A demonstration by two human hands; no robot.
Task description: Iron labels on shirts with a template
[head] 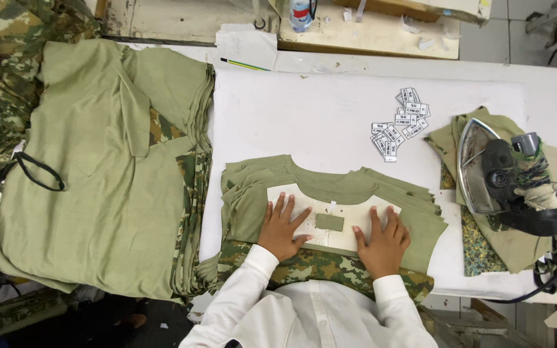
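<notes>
My left hand and my right hand lie flat, fingers spread, on a cream cardboard template with a rectangular cutout between them. The template sits on a stack of olive-green fabric neck pieces at the near edge of the white padded table. Camouflage fabric lies under the stack, close to my body. Neither hand grips anything; both press down on the template.
A tall pile of olive and camouflage garment pieces fills the left. Small white labels are scattered at centre right. A clothes iron rests on folded cloth at the right edge. A pencil lies at the back.
</notes>
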